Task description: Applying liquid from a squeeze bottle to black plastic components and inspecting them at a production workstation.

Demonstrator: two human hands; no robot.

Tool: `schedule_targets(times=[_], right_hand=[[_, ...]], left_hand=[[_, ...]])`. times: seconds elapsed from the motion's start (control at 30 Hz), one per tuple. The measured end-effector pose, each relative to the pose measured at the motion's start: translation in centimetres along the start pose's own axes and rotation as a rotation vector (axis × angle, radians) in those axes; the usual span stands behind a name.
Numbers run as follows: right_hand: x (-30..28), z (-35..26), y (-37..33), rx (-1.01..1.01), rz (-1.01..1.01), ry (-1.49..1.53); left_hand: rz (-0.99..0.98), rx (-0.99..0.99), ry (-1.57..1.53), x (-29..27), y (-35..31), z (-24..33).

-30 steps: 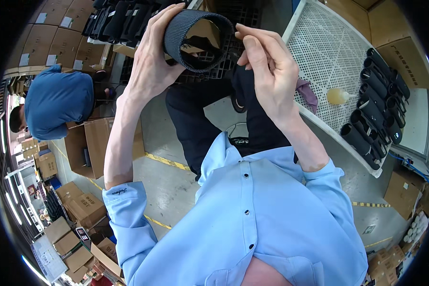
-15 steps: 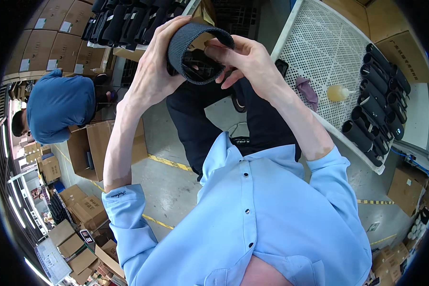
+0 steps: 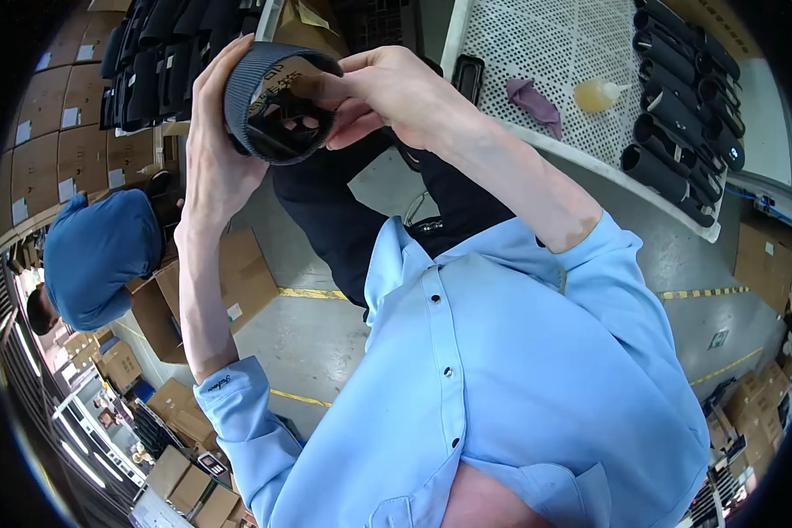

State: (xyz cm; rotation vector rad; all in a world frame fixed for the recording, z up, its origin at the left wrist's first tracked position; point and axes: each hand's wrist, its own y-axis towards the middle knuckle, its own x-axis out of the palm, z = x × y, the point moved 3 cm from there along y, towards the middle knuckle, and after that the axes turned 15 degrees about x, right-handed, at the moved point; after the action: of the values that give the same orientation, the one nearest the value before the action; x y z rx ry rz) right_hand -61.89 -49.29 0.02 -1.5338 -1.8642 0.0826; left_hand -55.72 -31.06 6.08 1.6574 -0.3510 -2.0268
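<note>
A dark grey, ribbed hollow tube, like a fabric-covered speaker shell, is raised in front of me with its open end facing me. My left hand wraps round its left side, palm and fingers against the outer wall. At the right rim my right hand grips the tube, its thumb reaching into the opening and the other fingers curled by the outside edge. Glossy black surfaces with light reflections show inside. Part of the inner wall is hidden behind the right thumb.
On the right, a white perforated table bears a purple cloth, a bottle of yellowish liquid and rows of black tubes. More black tubes lie at upper left. A co-worker bends near an open carton.
Both hands and the tube have shifted left in the picture, while the whole view has turned somewhat. The tube's opening now faces me more, and both hands keep their grip.
</note>
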Motion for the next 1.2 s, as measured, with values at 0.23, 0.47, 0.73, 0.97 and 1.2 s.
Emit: schedule_targets(times=[0.23,0.47,0.73,0.97,1.2], right_hand=[[0.4,2.5,1.3,0.278,-0.329,0.641],[0.7,3.7,1.5,0.295,-0.579,0.877],[0.7,3.9,1.4,0.303,-0.599,0.907],[0.4,4.0,1.9,0.312,-0.616,0.834],[-0.3,4.1,1.6,0.217,-0.517,0.71]], left_hand=[[0.065,-0.003,-0.047,-0.2,-0.1,-0.3],[0.092,0.016,-0.045,0.0,0.2,-0.1],[0.096,0.055,-0.05,-0.1,0.6,0.3],[0.139,0.096,-0.06,0.0,0.5,0.2],[0.143,0.108,-0.04,0.2,0.9,0.8]])
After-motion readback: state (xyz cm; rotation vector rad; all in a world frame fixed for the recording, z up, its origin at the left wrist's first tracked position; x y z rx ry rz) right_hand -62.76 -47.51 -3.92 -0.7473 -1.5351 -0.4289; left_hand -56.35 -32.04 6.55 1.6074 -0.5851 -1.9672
